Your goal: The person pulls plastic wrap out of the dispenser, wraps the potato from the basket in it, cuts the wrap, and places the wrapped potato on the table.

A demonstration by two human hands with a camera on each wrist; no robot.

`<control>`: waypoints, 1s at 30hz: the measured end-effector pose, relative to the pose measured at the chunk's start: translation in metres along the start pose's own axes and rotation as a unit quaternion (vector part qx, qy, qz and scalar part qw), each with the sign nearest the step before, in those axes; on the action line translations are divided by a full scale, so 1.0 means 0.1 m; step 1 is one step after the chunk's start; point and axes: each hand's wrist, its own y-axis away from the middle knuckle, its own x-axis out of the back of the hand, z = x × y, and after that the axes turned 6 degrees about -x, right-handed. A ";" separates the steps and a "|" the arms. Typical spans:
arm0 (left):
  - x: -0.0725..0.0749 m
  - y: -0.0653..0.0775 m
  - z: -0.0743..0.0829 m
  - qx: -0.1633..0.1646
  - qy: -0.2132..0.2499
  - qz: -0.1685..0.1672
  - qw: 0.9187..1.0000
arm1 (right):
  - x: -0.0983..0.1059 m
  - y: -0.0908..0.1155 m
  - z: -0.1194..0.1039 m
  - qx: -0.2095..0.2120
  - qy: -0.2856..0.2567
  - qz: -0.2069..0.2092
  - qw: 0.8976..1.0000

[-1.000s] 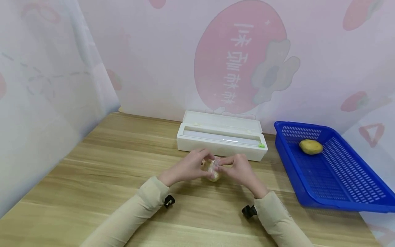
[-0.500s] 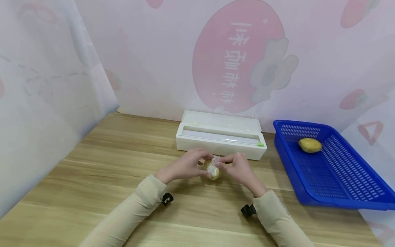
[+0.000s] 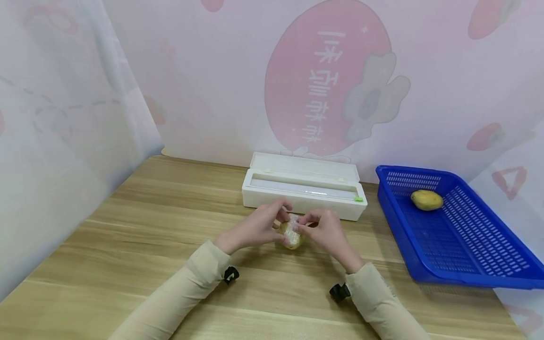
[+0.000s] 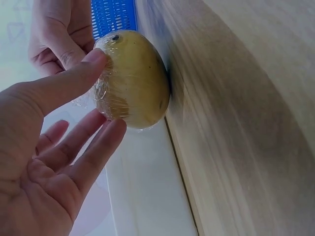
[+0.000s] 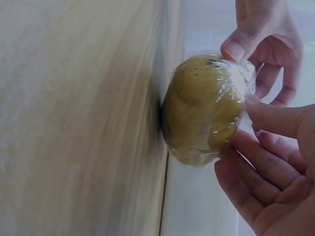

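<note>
A yellowish potato (image 3: 293,243) sits on the wooden table, wrapped in clear plastic wrap (image 5: 231,81) that is gathered and creased over its top. My left hand (image 3: 257,225) holds the potato from its left side, thumb on the near side and fingers around the far side. From the right, my right hand (image 3: 328,232) pinches at the bunched wrap on top, with thumb and fingertips close together. In the right wrist view, small dark specks show on the potato's skin (image 5: 194,115) through the film.
Behind the hands stands a white plastic wrap dispenser box (image 3: 297,200) with its lid up, a roll inside and a green slider (image 3: 359,199) at its right end. To the right, a blue basket (image 3: 408,245) holds another potato (image 3: 427,200). A printed curtain (image 3: 204,94) hangs behind.
The upright twist of wrap between my hands has been pressed down onto the potato. My left fingers have lifted slightly, and my right hand has shifted a little lower. Box and basket stay put.
</note>
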 end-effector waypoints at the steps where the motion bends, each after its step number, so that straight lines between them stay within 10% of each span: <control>1: 0.00 0.00 0.00 -0.003 -0.001 0.001 1.000 | 0.00 0.00 0.00 -0.004 -0.005 0.002 1.000; 13: 0.03 0.00 0.00 -0.017 -0.016 -0.001 1.000 | -0.03 -0.01 0.03 0.008 -0.006 0.008 1.000; 22: 0.01 -0.01 -0.01 0.002 -0.067 0.021 0.998 | 0.00 -0.02 0.06 0.109 0.037 -0.060 0.991; 30: 0.01 0.00 0.00 0.018 -0.077 0.014 0.997 | 0.05 -0.01 0.07 0.072 -0.029 -0.096 0.992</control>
